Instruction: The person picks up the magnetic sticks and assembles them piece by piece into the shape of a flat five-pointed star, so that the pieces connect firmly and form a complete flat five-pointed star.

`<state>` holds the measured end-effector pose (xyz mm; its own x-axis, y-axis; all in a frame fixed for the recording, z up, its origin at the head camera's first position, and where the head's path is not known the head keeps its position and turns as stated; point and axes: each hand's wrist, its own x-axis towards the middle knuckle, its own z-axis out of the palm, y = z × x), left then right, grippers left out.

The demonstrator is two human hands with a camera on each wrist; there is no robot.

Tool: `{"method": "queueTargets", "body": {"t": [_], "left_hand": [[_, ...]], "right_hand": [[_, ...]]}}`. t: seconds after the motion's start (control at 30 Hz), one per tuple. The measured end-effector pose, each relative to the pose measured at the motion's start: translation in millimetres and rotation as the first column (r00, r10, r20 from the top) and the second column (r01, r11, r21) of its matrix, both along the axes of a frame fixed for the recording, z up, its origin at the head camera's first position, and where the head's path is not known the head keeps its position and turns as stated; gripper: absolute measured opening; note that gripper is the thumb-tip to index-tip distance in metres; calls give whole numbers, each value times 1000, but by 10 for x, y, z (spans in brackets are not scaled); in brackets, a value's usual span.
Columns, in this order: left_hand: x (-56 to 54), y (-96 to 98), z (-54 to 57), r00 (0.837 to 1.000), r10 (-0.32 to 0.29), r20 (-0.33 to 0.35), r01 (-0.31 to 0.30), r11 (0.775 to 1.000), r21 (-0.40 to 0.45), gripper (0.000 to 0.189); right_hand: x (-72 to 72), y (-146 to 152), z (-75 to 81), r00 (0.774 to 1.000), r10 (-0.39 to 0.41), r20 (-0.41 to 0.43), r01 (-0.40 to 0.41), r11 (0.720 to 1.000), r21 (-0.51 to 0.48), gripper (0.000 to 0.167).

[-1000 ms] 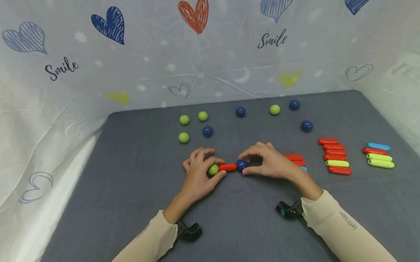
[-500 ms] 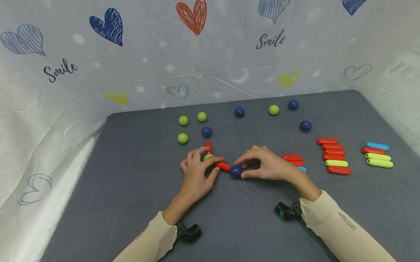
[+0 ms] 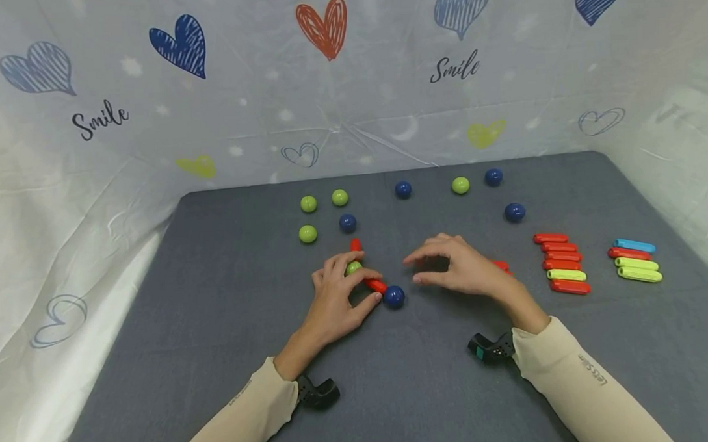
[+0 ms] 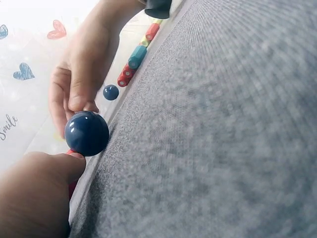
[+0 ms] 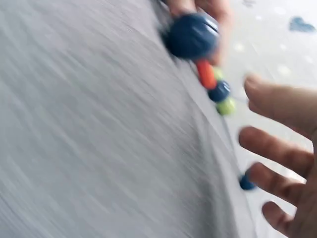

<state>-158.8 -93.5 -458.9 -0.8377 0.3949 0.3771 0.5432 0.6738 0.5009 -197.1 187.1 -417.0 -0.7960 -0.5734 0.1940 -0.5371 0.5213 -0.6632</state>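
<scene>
Grip of the left hand (image 3: 332,305) pinches a red rod (image 3: 376,285) between thumb and forefinger, near the middle of the grey surface (image 3: 227,264); the fingers hide much of its length. One end touches a large blue ball (image 3: 394,297). A green ball (image 3: 353,267) shows only partly between the fingers, and a second red rod (image 3: 355,245) points from beside it toward the far edge, its lower end covered, so the joints cannot be made out. Fingers spread, the right hand (image 3: 461,269) is apart from the blue ball, toward the right edge, masking all but a sliver of another red piece (image 3: 500,265). Loose balls (image 3: 403,190) lie along the far edge, rows of rods (image 3: 563,264) toward the right edge. The near edge is cut off; the right wrist view is blurred.
</scene>
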Motion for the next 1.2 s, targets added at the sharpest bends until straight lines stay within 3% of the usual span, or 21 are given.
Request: {"method": "queueTargets", "body": {"t": [0.07, 0.13, 0.23, 0.33, 0.47, 0.67, 0.8, 0.93, 1.07, 1.2], "left_hand": [[-2, 2, -1, 1000, -1, 5, 1, 1000, 0, 24], [-1, 4, -1, 1000, -3, 13, 3, 1000, 1, 23], [0, 3, -3, 1000, -7, 16, 7, 1000, 10, 23], [0, 1, -7, 1000, -11, 14, 10, 1000, 15, 23], [2, 3, 0, 1000, -17, 6, 17, 1000, 18, 22], [14, 3, 24, 998, -30, 46, 25, 995, 92, 17], [17, 3, 32, 997, -27, 76, 12, 983, 184, 12], [4, 8, 33, 999, -3, 44, -8, 970, 245, 12], [-19, 7, 19, 999, 35, 7, -36, 954, 298, 9], [-28, 5, 11, 994, 102, 40, -109, 942, 319, 21]], "right_hand": [[-55, 130, 30, 994, -98, -55, 97, 995, -21, 32], [-104, 280, 50, 970, -220, -107, 216, 975, -45, 32], [-154, 504, 56, 905, -398, -153, 393, 917, -62, 30], [-179, 686, 47, 838, -522, -163, 517, 853, -76, 30], [-201, 859, 19, 774, -612, -162, 615, 788, -38, 36], [-200, 1023, 2, 719, -686, -113, 695, 710, 109, 53], [-198, 1066, -14, 721, -689, -79, 690, 703, 173, 53], [-199, 1044, -43, 751, -656, -79, 658, 733, 170, 45], [-201, 958, -52, 814, -576, -77, 580, 800, 153, 40], [-191, 803, -23, 880, -472, -50, 474, 865, 164, 40]]}}
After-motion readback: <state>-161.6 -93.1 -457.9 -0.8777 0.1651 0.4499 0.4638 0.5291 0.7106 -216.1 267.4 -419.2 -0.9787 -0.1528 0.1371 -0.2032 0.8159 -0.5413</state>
